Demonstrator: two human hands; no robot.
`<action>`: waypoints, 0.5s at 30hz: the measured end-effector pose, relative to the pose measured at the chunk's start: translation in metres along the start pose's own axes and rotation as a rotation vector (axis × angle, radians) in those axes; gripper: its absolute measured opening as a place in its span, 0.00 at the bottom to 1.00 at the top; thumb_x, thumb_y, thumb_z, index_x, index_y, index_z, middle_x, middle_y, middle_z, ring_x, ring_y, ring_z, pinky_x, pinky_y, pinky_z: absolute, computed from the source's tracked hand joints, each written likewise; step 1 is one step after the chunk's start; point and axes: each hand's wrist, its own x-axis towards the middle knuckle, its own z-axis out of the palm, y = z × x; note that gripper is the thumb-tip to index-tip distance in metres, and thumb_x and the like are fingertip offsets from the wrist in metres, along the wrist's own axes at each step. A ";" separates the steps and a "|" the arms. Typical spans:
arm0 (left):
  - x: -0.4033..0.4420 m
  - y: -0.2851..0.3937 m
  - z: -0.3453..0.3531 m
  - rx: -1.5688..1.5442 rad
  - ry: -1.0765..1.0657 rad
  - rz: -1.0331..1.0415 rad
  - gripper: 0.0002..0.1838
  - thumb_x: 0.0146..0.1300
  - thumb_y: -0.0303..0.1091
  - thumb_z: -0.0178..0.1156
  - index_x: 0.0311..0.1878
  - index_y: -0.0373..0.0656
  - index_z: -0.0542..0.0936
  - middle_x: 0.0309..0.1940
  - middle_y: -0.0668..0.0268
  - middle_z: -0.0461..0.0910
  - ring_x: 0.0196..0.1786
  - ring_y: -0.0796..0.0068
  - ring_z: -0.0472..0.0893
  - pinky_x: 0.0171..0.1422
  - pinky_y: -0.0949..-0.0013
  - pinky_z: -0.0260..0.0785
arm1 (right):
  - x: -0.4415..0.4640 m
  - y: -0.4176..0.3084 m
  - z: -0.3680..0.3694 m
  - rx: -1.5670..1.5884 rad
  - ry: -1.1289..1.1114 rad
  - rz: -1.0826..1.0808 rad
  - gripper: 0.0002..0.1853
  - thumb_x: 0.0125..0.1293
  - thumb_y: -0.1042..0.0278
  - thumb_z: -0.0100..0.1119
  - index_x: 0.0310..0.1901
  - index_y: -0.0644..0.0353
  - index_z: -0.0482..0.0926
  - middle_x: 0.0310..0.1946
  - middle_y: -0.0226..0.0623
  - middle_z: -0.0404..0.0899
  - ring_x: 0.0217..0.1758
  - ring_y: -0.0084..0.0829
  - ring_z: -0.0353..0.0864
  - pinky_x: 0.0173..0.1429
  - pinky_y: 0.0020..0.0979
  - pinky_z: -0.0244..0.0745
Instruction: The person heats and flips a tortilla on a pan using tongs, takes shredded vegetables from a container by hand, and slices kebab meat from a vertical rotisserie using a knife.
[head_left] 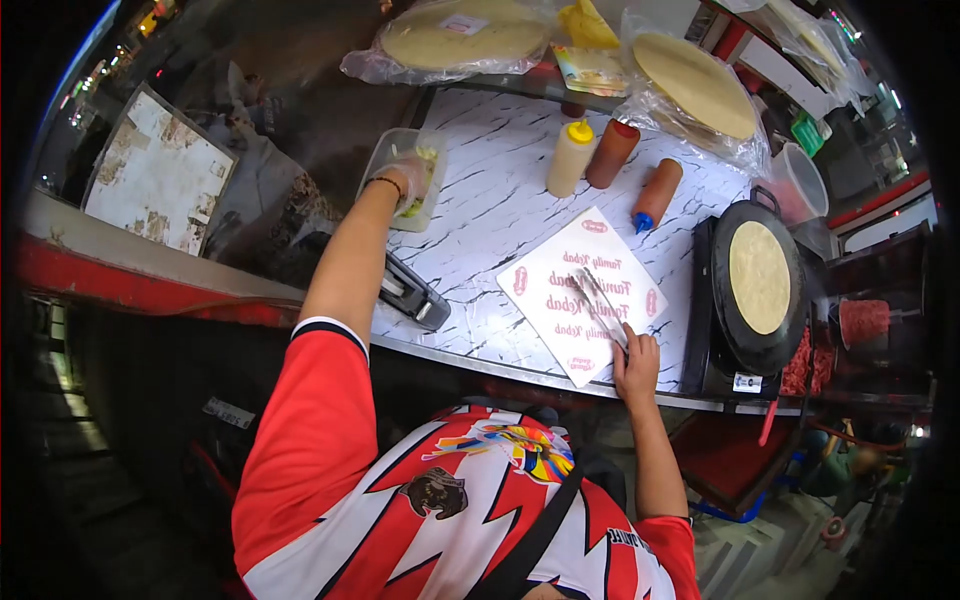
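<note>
My left hand [408, 178], apparently in a clear plastic glove, reaches into a clear plastic container [375, 170] at the table's left side. Green shredded vegetables [428, 160] show beside it in the container; its fingertips are hidden. Metal tongs [606, 300] are in my right hand [638, 368], their tips lying over a white wrapping paper [560, 335]. Red "Family Kebab" print covers the paper, which lies flat near the table's front edge.
Three sauce bottles [571, 158] are behind the paper, one of them tilted. A flatbread [760, 276] lies on a black griddle [722, 320] at right. Bagged flatbreads [695, 84] stand at the back. A black, silver-edged device [415, 293] sits front left.
</note>
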 end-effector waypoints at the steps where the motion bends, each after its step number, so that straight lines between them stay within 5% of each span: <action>1: 0.002 -0.003 -0.003 -0.024 0.003 0.025 0.30 0.53 0.33 0.67 0.64 0.46 0.83 0.56 0.40 0.84 0.61 0.47 0.84 0.64 0.54 0.79 | 0.000 0.000 0.000 0.004 0.002 0.002 0.23 0.68 0.69 0.65 0.65 0.62 0.79 0.36 0.44 0.72 0.41 0.46 0.72 0.48 0.45 0.68; 7: -0.015 -0.009 -0.037 -0.102 -0.025 -0.131 0.31 0.59 0.33 0.61 0.69 0.49 0.81 0.61 0.42 0.82 0.63 0.47 0.83 0.67 0.55 0.78 | -0.003 0.002 0.001 -0.007 -0.028 0.023 0.24 0.67 0.67 0.67 0.64 0.62 0.79 0.38 0.44 0.74 0.44 0.46 0.74 0.51 0.44 0.70; 15: -0.019 -0.020 -0.054 -0.119 -0.085 0.000 0.35 0.56 0.30 0.65 0.72 0.55 0.78 0.64 0.49 0.82 0.68 0.50 0.81 0.74 0.56 0.72 | 0.000 0.000 -0.001 0.023 -0.009 0.009 0.23 0.68 0.69 0.66 0.64 0.62 0.79 0.36 0.45 0.73 0.42 0.46 0.73 0.50 0.45 0.69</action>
